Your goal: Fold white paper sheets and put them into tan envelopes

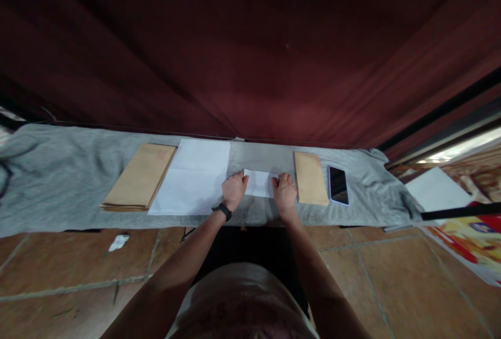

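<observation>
A folded sheet of white paper (260,183) lies on the cloth in front of me, with creases running across it. My left hand (234,188) is closed at its left end, the thumb on the paper's edge. At the right end my right hand (285,191) grips the paper, its thumb pressed on top and its fingers bent. Left of my left hand, larger white sheets (191,177) lie flat with a crease across them. A small brown envelope (311,178) rests just right of my right hand.
A stack of larger brown envelopes (139,177) lies left of the white sheets. To the right is a phone (338,185) with a dark screen. Grey cloth (371,187) covers the narrow table. A dark red curtain (250,67) hangs behind it. Crumpled paper (118,242) lies on the tiled floor.
</observation>
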`<control>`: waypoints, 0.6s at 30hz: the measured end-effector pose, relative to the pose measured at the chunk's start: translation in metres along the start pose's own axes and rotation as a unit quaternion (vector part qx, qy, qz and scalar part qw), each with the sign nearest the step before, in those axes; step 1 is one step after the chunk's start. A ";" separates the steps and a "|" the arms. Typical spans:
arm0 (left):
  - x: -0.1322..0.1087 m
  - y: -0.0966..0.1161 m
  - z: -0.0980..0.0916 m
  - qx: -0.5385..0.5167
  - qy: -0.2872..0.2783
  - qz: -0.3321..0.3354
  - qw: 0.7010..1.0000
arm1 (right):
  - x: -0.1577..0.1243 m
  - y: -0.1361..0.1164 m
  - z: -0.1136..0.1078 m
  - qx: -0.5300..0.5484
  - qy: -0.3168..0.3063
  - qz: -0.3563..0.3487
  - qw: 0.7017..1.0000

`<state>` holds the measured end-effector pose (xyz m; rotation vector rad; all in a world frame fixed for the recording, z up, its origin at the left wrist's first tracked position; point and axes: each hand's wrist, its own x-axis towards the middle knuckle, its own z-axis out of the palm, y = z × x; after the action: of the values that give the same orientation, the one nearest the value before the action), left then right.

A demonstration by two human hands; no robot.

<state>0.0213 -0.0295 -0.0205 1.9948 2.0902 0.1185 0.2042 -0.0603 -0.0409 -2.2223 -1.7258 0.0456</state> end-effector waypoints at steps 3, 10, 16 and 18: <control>-0.001 0.000 0.001 0.003 0.005 0.004 1.000 | -0.005 0.000 0.003 0.021 0.046 -0.042 0.998; -0.006 0.000 0.003 0.008 0.013 0.015 1.000 | -0.027 -0.006 0.020 0.060 0.040 -0.183 0.981; -0.005 0.002 0.002 0.009 0.015 0.018 1.000 | -0.033 -0.008 0.027 0.016 0.007 -0.185 0.983; -0.005 0.002 0.001 0.008 0.016 0.014 1.000 | -0.034 -0.008 0.028 0.004 0.015 -0.185 0.983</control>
<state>0.0234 -0.0344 -0.0207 2.0437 2.0899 0.1401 0.1811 -0.0845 -0.0706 -1.8503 -2.0861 -0.0660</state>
